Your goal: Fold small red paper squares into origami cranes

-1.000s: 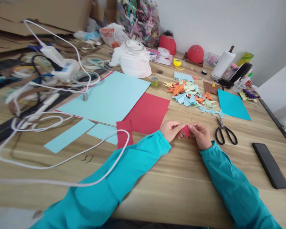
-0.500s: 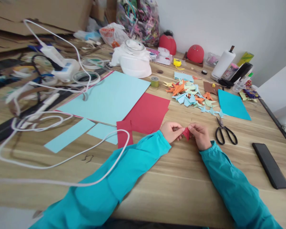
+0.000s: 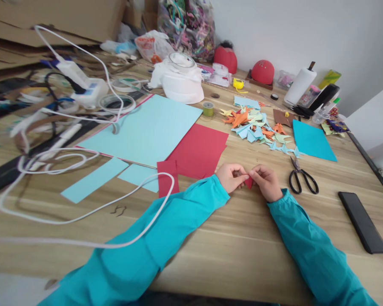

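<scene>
A small folded piece of red paper (image 3: pixel 249 182) is held just above the wooden table, mostly covered by fingers. My left hand (image 3: pixel 231 177) pinches its left side between thumb and fingers. On its right side, my right hand (image 3: pixel 266 182) has thumb and forefinger closed on the same paper. Scissors with black handles (image 3: pixel 301 178) lie to the right of my right hand. Beyond both hands is a pile of folded paper cranes (image 3: pixel 252 125) in orange, pale blue, green and yellow. Red paper sheets (image 3: pixel 199 148) lie left of my left hand.
Large light-blue sheets (image 3: pixel 140 127) and cut blue strips (image 3: pixel 94 180) lie at left, crossed by a white cable (image 3: pixel 147 208). At right are a black phone (image 3: pixel 363 222) and a teal paper stack (image 3: pixel 313 140). A spool (image 3: pixel 207 109) stands behind the red sheets.
The hands have drawn slightly closer together, and less of the red paper shows between the fingertips. The camera view has shifted slightly. Objects on the table stay in place.
</scene>
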The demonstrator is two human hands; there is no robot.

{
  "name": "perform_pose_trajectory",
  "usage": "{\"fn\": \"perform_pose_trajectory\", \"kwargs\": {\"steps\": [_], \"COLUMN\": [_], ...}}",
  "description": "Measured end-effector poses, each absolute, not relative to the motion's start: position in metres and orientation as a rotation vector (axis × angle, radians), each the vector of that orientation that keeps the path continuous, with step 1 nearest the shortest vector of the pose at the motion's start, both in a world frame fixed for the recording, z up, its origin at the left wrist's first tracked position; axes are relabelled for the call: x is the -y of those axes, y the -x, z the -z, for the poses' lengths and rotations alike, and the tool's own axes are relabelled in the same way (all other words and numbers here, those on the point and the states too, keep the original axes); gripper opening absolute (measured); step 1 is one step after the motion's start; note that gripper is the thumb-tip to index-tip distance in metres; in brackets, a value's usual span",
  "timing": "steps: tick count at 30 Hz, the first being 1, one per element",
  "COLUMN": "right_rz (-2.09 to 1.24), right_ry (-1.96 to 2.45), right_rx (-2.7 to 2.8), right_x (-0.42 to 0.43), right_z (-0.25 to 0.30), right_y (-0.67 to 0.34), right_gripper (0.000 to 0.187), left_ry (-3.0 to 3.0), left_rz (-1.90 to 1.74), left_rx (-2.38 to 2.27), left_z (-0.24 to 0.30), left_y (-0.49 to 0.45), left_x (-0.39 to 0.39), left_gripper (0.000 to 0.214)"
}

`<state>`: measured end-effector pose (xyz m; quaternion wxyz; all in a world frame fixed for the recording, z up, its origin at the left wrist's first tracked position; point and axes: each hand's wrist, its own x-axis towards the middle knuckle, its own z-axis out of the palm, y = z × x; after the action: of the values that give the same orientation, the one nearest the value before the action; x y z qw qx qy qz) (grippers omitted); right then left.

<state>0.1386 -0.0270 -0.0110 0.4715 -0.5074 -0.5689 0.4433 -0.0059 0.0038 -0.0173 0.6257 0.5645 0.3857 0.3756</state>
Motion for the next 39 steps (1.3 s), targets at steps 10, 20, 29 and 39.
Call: {"fn": "perform_pose_trajectory", "kwargs": {"steps": [10, 20, 29, 39], "right_rz": [-1.194, -1.269, -1.332, -1.261], "right_ry": [1.207, 1.195, 1.199, 1.215], "right_rx": [1.395, 1.280, 1.102, 1.100], "right_x": [0.026, 0.026, 0.026, 0.025], "right_z": [0.007, 0.008, 0.015, 0.014], "right_y": [-0.141, -0.143, -0.145, -0.144], "right_gripper": [0.035, 0.035, 0.032, 0.033], "left_ry": [-1.301, -1.281, -1.126, -1.127], "left_rz": [-0.794, -0.779, -0.681, -0.768], "left_rx": [-0.737, -0.643, -0.571, -0.658], "left_z": [0.011, 0.010, 0.008, 0.011], "left_y": [0.010, 0.012, 0.012, 0.013], "left_x": [-0.008, -0.009, -0.012, -0.015], "left_gripper": [0.018, 0.028, 0.032, 0.026]}}
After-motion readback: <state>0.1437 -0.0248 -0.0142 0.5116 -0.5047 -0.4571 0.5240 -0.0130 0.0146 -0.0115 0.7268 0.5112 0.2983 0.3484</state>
